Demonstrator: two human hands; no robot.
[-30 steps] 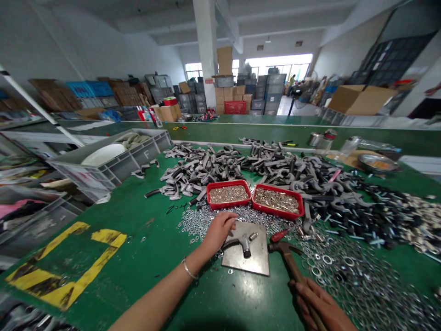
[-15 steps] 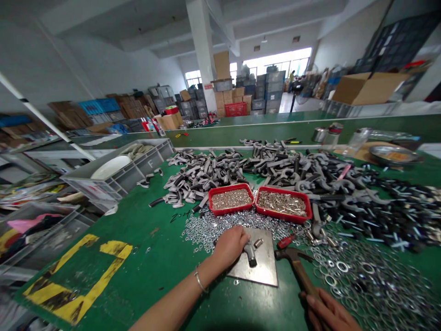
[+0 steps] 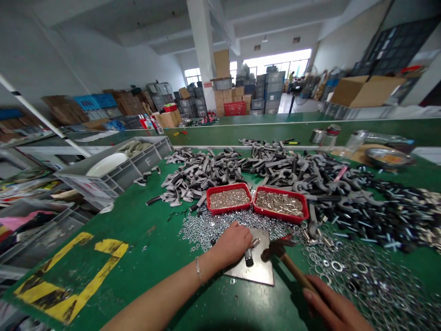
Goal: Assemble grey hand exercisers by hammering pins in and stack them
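My left hand (image 3: 233,244) is closed round a grey metal part with a black end (image 3: 248,258), pressing it down on a flat steel plate (image 3: 257,275). My fingers hide much of this part. A small shiny metal sleeve (image 3: 255,242) is beside my fingertips, over the plate. In my right hand (image 3: 329,301) is a claw hammer (image 3: 296,271), gripped by its wooden handle. The hammer's head hangs above the plate's right edge, apart from the grey part. Behind it, a red object is partly covered.
Two red trays (image 3: 229,212) (image 3: 279,217) of small metal pieces stand behind the plate, among loose nuts (image 3: 198,232). Grey wrench-shaped parts (image 3: 206,170) are heaped farther back. Washers (image 3: 358,271) and black-headed bolts (image 3: 382,211) spread at right. A grey crate (image 3: 138,170) stands left.
The hammer has lifted off the table and moved left, its head now over the plate's edge. My left hand still holds the grey part, and the view has shifted slightly.
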